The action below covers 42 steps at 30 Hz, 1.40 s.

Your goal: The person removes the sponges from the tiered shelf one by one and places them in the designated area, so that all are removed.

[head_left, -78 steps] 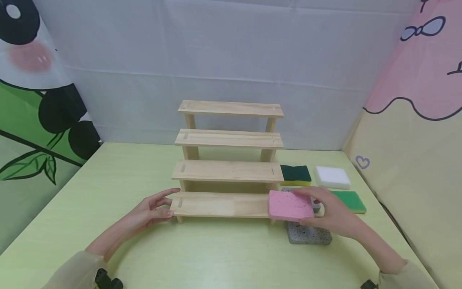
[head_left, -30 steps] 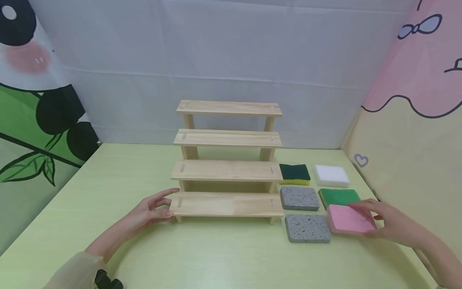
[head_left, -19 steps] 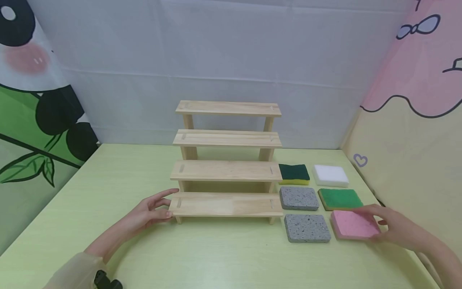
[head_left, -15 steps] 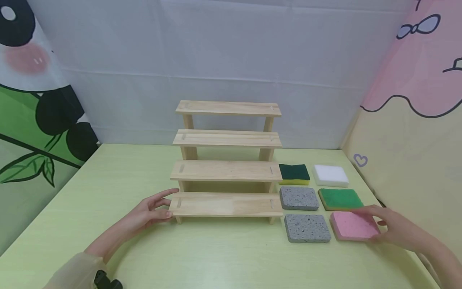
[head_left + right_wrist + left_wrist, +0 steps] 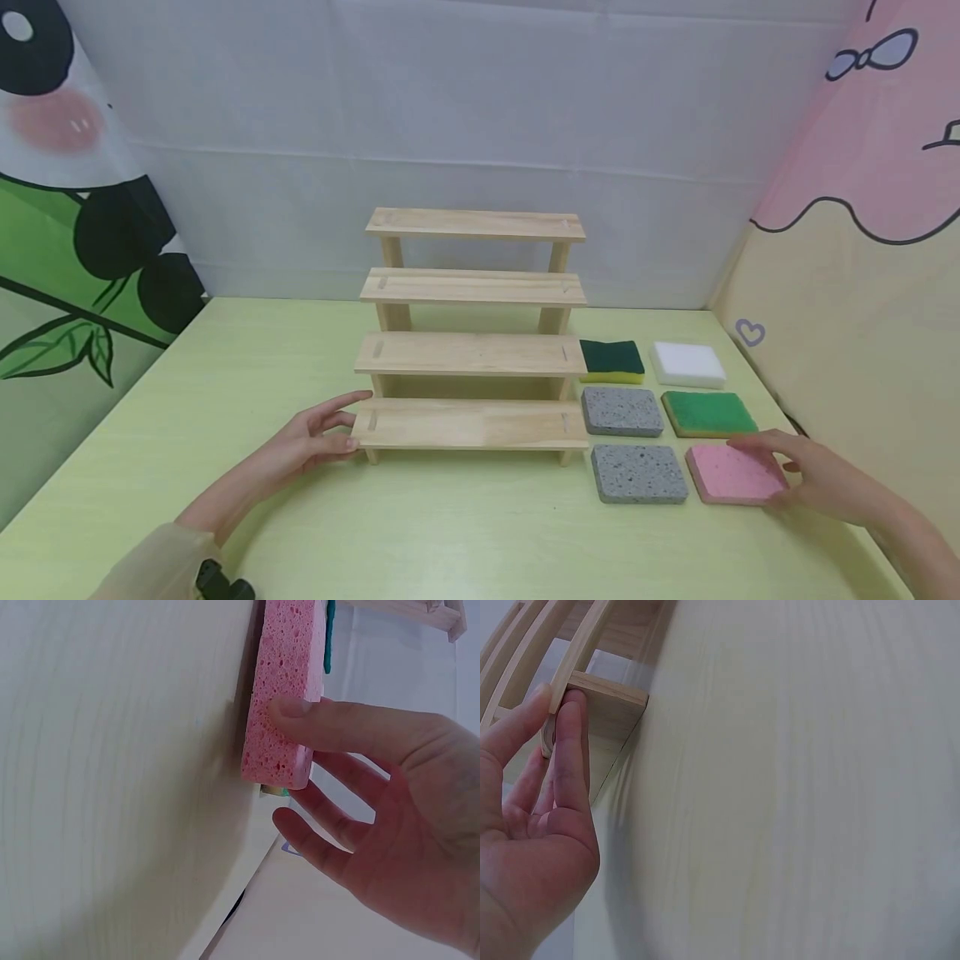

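Note:
A pink sponge lies flat on the table behind and right of a grey speckled block. My right hand holds its right end, thumb on the near edge and fingers on the far side; in the right wrist view, the thumb presses the porous side of the pink sponge. My left hand pinches the left end of the lowest board of a stepped wooden shelf. In the left wrist view, thumb and fingers of the left hand sit on both faces of that board's end.
Beside the shelf lie two grey speckled blocks, a green sponge, a white sponge and a dark green and yellow sponge. A white cloth wall stands behind, and a printed panel rises along the right table edge.
My right hand has carried the pink sponge from over the lowest board's right end rightward and down onto the table, in front of the green sponge. The left hand has stayed on the shelf.

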{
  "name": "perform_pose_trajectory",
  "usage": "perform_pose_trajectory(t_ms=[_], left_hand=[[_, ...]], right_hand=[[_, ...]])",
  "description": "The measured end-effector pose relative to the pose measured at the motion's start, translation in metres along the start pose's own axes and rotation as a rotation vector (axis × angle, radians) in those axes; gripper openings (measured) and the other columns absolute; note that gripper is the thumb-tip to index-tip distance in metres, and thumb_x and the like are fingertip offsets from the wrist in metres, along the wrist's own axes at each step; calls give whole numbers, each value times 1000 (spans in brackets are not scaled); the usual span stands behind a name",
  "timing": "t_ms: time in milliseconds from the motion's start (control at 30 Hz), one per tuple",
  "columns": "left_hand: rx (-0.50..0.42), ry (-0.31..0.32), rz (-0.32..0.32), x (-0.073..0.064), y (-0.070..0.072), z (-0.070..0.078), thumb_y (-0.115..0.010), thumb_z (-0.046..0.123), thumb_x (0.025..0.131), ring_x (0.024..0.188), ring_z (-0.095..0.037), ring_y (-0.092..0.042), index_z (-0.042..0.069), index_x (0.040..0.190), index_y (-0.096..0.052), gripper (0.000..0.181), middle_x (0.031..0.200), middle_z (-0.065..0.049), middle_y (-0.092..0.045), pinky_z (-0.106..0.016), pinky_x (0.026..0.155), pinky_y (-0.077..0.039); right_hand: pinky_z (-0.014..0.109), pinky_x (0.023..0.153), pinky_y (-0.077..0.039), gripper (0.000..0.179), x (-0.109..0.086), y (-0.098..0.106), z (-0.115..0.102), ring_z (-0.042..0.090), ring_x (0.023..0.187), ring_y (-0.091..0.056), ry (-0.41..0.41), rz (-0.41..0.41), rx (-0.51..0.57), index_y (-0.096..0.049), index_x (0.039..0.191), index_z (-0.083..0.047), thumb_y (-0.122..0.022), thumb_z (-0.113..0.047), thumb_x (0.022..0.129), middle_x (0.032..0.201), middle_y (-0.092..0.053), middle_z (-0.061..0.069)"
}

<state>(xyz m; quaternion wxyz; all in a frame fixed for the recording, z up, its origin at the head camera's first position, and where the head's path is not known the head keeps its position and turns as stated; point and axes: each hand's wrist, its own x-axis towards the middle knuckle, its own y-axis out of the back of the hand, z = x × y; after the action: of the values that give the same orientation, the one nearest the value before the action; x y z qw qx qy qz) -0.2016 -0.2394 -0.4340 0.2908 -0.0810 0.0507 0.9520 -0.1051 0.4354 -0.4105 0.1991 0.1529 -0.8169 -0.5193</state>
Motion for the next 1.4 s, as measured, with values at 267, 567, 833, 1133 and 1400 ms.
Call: perform_pose_trajectory(t_ms=[267,567,833,1133,1400], left_hand=[[0,-7,-8,0,0,-1,-58,11,98,106,-9,-66,14,158,-21,71,119,3,-64,-25,91,-57],[-2,-7,-4,0,0,-1,-59,11,98,105,-10,-67,15,158,-21,70,120,3,-64,-25,91,-57],[-1,-17,-7,0,0,-2,-58,10,98,106,-9,-66,14,158,-21,71,120,3,-64,-24,92,-56],[7,-18,-2,1,-1,-2,-58,11,98,106,-10,-66,15,157,-22,69,120,3,-64,-24,92,-56],[3,-15,-2,3,-2,-2,-59,10,97,105,-9,-67,14,157,-22,71,119,3,-64,-24,91,-56]], right_hand=[[19,77,-53,73,0,-2,-1,-25,112,-36,-69,-48,-25,-62,130,-16,-90,-17,62,127,-58,-20],[16,79,-48,74,1,-3,-1,-25,112,-36,-133,-72,-70,-62,130,-20,-90,-23,61,126,-63,-2],[16,78,-45,77,0,-4,-1,-22,111,-36,-122,-40,-117,-62,131,-23,-90,-25,59,125,-64,1],[13,80,-43,78,0,-3,0,-25,114,-34,-131,-53,-90,-61,132,-21,-90,-24,59,127,-64,5],[5,84,-36,78,-4,-4,2,-28,116,-30,-125,-38,-44,-61,132,-19,-89,-20,59,130,-62,-10]])
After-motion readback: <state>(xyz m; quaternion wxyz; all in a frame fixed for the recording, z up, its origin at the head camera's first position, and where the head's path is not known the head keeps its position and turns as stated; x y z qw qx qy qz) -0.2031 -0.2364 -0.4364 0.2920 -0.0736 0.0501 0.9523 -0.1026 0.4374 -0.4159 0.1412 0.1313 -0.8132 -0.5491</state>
